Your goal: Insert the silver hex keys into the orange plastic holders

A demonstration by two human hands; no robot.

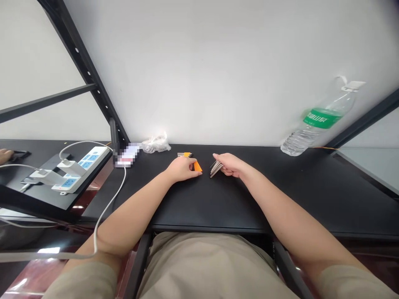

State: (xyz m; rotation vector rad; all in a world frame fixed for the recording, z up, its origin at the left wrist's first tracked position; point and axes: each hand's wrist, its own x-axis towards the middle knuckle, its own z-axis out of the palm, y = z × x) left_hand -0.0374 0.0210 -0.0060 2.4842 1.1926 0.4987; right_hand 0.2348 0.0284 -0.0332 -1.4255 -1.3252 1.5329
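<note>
My left hand (182,169) pinches a small flat orange piece (197,166) between thumb and fingers, a little above or on the black desk. Just behind that hand lies a small stack (184,154) with dark and light layered edges and an orange part, partly covered by the fingers. My right hand (230,164) is closed around a tilted stack of thin flat pieces (216,167) with dark and pale edges. A narrow gap separates the two hands. Exactly what kind of pieces these are is too small to tell.
A water bottle with a green label (322,118) leans against the wall at right. A crumpled plastic bag (156,143) lies at the back left. A white power strip (82,168) with chargers sits on the neighbouring desk, its cable crossing my left arm. Another person's hand (5,155) shows far left.
</note>
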